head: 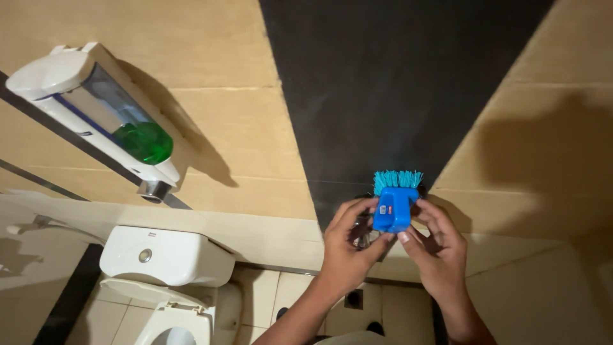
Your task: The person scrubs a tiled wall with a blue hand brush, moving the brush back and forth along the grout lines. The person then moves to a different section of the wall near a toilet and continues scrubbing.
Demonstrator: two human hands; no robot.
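- Brush (394,206): blue plastic block with teal bristles, held up in front of the wall at centre-right of the view, bristles pointing up toward the dark tile band (396,83).
- A small sticker sits on the blue face turned to the camera; print too small to make out.
- Left hand (348,246): fingers curled around the brush's left side and lower edge, fingertips touching the blue body. Holding it.
- Right hand (437,246): fingers bent, thumb and fingertips touching the brush's right side and bottom corner. Also holding it.
- Both forearms rise from the bottom edge of the frame; the hands meet at the brush, close together.
- Wall (211,128): beige tiles either side of the dark band. The hands' shadow falls on the beige tiles to the right.
- Dispenser (96,112): white, wall-mounted at upper left, tilted in the view, clear window showing green liquid in the lower part. Well apart from the hands.
- Toilet (163,262): white, lower left, with a round flush button on top of the cistern; the seat shows partly at the bottom edge.
- Floor (281,287): light tiles, below the hands. A small square drain (353,298) shows between the forearms.
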